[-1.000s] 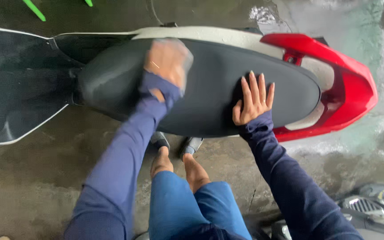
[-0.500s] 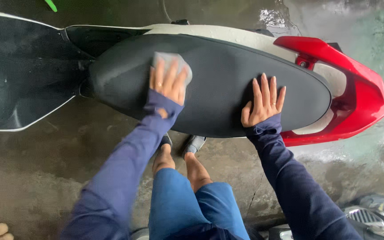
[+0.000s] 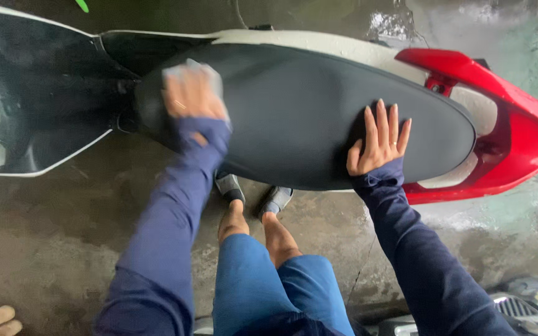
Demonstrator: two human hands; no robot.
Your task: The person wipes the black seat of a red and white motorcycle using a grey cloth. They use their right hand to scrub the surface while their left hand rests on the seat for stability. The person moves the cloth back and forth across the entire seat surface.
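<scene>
From the head camera, your left hand (image 3: 191, 96) lies flat, fingers spread over a pale cloth (image 3: 202, 70) pressed onto the front end of the black scooter seat (image 3: 294, 106) (blurred, so the cloth's edges are hard to make out), palm down so the cloth keeps full contact with the seat. Your right hand (image 3: 378, 140) is open and holds nothing, planted flat near the seat's rear by the red tail panel (image 3: 518, 130), apparently as a brace while you stand in sandals (image 3: 253, 194) beside it on wet concrete (image 3: 51, 230).
</scene>
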